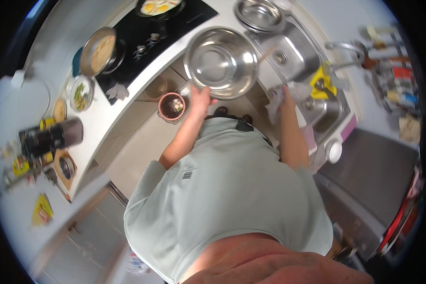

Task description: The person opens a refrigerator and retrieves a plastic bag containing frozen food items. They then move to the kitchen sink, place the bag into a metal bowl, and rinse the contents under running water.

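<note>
A large stainless steel bowl (216, 64) is in my left hand (200, 101), which grips its near rim; its shiny inside faces up and holds nothing that I can see. My right hand (287, 101) holds a crumpled pale cloth (275, 101) beside the double sink, apart from the bowl. Stacked steel bowls (259, 16) stand on the counter by the sink's far end. A yellow cloth or packet (323, 82) lies on the divider between the two sink basins (301, 46).
On the black cooktop (135, 32) are a frying pan with eggs (159, 7) and a steel pan of food (101, 55). A plate of chopped vegetables (81, 93) and a grey rag (117, 92) lie nearby. A pink-rimmed bin (171, 106) stands on the floor, left of my left forearm.
</note>
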`<state>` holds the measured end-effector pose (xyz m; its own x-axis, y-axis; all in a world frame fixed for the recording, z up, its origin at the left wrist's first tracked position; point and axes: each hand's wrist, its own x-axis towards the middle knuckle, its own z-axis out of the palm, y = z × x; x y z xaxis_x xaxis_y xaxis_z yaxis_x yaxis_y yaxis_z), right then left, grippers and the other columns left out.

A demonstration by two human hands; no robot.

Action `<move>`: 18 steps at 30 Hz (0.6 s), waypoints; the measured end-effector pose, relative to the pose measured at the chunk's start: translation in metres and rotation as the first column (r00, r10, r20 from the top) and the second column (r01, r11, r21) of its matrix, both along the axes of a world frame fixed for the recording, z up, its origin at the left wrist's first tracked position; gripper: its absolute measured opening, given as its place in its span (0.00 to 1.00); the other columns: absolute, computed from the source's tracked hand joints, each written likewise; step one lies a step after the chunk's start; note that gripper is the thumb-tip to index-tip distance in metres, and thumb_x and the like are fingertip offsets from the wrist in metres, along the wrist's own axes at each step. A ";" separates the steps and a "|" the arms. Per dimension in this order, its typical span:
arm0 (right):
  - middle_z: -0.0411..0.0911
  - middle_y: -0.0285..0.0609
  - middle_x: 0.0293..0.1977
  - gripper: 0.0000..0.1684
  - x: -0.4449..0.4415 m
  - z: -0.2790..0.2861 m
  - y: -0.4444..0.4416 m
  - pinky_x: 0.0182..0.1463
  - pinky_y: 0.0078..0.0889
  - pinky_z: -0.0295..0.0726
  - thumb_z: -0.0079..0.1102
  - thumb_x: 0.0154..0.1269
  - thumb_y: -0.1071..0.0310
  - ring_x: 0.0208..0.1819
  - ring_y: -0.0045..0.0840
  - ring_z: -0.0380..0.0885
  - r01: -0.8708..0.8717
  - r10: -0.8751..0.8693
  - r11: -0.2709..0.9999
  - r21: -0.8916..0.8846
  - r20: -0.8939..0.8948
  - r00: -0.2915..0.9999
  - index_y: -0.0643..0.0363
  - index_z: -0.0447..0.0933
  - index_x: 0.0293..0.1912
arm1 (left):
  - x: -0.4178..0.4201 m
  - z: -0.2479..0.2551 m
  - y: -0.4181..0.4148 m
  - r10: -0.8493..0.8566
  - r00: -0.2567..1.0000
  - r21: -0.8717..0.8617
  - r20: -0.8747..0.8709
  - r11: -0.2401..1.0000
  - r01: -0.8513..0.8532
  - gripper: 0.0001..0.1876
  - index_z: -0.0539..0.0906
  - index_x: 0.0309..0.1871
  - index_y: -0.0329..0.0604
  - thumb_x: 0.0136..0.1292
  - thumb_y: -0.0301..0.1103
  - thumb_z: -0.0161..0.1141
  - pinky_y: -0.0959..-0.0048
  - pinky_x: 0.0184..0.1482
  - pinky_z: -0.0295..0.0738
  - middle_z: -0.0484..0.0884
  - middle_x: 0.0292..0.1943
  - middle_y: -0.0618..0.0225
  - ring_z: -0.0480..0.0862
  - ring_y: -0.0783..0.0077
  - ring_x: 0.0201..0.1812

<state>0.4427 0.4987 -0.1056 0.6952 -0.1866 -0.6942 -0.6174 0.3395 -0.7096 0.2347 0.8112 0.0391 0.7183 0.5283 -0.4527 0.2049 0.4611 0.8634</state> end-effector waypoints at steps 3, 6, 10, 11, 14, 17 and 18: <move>0.81 0.40 0.45 0.21 0.000 0.015 -0.019 0.54 0.38 0.79 0.57 0.67 0.59 0.42 0.32 0.81 -0.194 0.196 0.864 0.464 0.043 0.980 0.56 0.74 0.56 | 0.013 0.000 -0.017 0.100 0.992 -0.052 -0.076 0.993 -0.104 0.30 0.52 0.67 0.38 0.65 0.27 0.51 0.76 0.21 0.83 0.75 0.51 0.53 0.82 0.67 0.37; 0.78 0.43 0.51 0.23 -0.004 0.027 -0.040 0.57 0.48 0.77 0.59 0.66 0.52 0.52 0.38 0.77 -0.195 0.221 0.928 0.316 -0.049 0.974 0.55 0.75 0.54 | 0.020 -0.007 -0.027 0.020 0.997 0.012 -0.077 1.000 -0.019 0.47 0.33 0.76 0.58 0.63 0.28 0.52 0.75 0.23 0.82 0.72 0.59 0.52 0.82 0.67 0.37; 0.77 0.42 0.53 0.28 -0.027 0.067 -0.049 0.58 0.45 0.75 0.56 0.66 0.48 0.53 0.37 0.76 -0.322 0.340 0.883 0.343 0.007 0.940 0.55 0.74 0.58 | 0.013 0.007 -0.045 0.066 0.996 0.016 -0.066 0.998 -0.065 0.49 0.33 0.77 0.51 0.59 0.27 0.53 0.74 0.22 0.82 0.77 0.52 0.52 0.81 0.70 0.31; 0.77 0.41 0.53 0.29 -0.024 0.079 -0.053 0.58 0.44 0.74 0.56 0.66 0.47 0.53 0.37 0.75 -0.340 0.373 0.860 0.382 -0.014 0.928 0.55 0.73 0.59 | 0.010 0.004 -0.052 0.078 0.995 0.008 -0.062 0.997 -0.077 0.49 0.33 0.77 0.50 0.58 0.28 0.54 0.74 0.22 0.82 0.77 0.51 0.52 0.81 0.70 0.31; 0.77 0.42 0.52 0.30 0.001 0.108 -0.065 0.57 0.41 0.75 0.58 0.65 0.50 0.52 0.35 0.76 -0.505 0.537 0.803 0.316 -0.018 0.843 0.58 0.72 0.60 | 0.015 0.004 -0.073 0.032 0.995 -0.024 -0.098 0.999 -0.035 0.48 0.36 0.77 0.53 0.58 0.26 0.53 0.77 0.21 0.80 0.76 0.54 0.56 0.81 0.71 0.33; 0.77 0.44 0.50 0.31 0.022 0.162 -0.050 0.52 0.38 0.77 0.57 0.65 0.49 0.48 0.34 0.78 -0.797 0.770 0.602 0.050 0.229 0.596 0.61 0.71 0.59 | 0.018 0.012 -0.091 -0.013 0.992 -0.076 -0.125 0.997 0.004 0.47 0.38 0.77 0.54 0.57 0.26 0.53 0.78 0.20 0.80 0.75 0.54 0.58 0.81 0.72 0.34; 0.78 0.44 0.47 0.30 0.013 0.190 -0.022 0.48 0.35 0.79 0.58 0.65 0.52 0.44 0.32 0.79 -0.806 0.773 0.591 0.029 0.265 0.576 0.63 0.71 0.58 | 0.016 0.011 -0.096 0.006 0.992 -0.083 -0.126 0.996 -0.016 0.47 0.38 0.77 0.54 0.57 0.26 0.53 0.78 0.20 0.80 0.75 0.54 0.59 0.80 0.72 0.34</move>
<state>0.4560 0.4769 0.0848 0.6439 0.5873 -0.4904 -0.5346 -0.1132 -0.8375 0.2502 0.7150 0.0506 0.6472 0.4921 -0.5822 0.3041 0.5336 0.7892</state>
